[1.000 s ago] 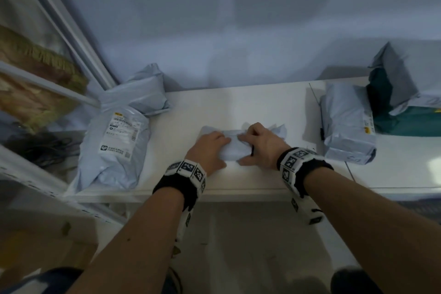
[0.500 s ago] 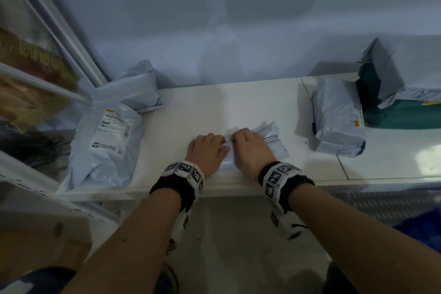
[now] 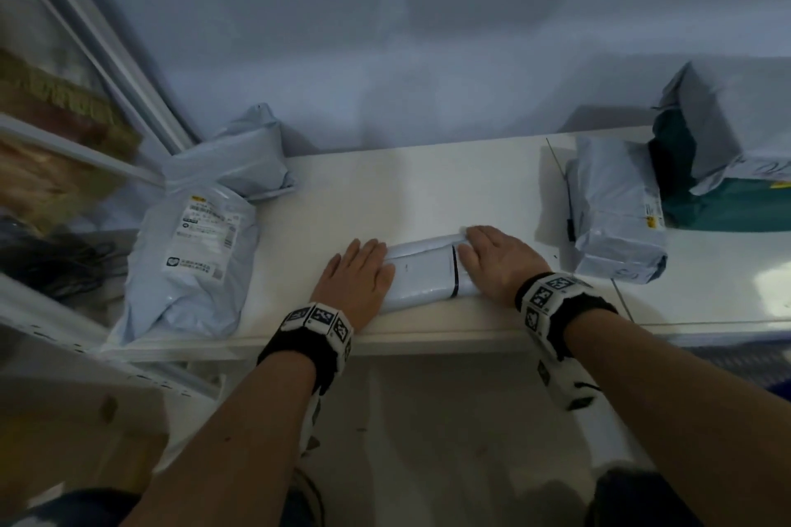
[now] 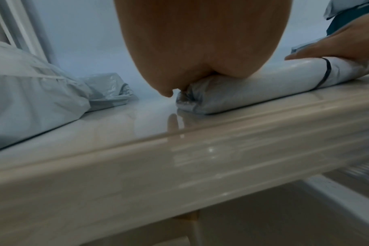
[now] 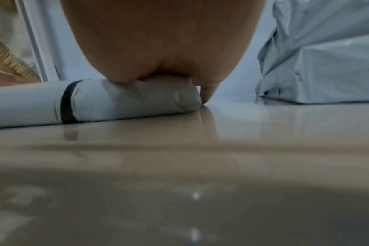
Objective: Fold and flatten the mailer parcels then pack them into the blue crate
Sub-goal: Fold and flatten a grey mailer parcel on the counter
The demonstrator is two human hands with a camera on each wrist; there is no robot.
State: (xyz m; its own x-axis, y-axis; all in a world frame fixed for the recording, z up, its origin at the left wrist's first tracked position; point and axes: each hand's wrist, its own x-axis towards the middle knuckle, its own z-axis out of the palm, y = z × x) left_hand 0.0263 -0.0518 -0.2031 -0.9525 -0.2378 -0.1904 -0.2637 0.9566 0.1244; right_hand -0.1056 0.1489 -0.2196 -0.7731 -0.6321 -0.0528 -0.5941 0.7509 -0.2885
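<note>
A small folded white mailer (image 3: pixel 423 274) with a dark stripe lies near the front edge of the white table (image 3: pixel 428 193). My left hand (image 3: pixel 359 274) presses flat on its left end, fingers straight. My right hand (image 3: pixel 496 257) presses flat on its right end. In the left wrist view the palm (image 4: pixel 200 41) bears down on the folded mailer (image 4: pixel 253 83). In the right wrist view the palm (image 5: pixel 162 40) squashes the mailer's end (image 5: pixel 126 99). A sliver of blue at the lower right edge may be the crate (image 3: pixel 781 387).
A large grey labelled parcel (image 3: pixel 192 257) lies at the table's left end with a smaller grey one (image 3: pixel 239 158) behind it. To the right sits another grey parcel (image 3: pixel 616 210), then a green-and-grey parcel (image 3: pixel 727 167). A wall stands behind; a metal frame (image 3: pixel 107 68) is at left.
The hands moved apart from the middle of the mailer to its two ends and flattened out. The crumpled mailer now lies folded into a tidy oblong.
</note>
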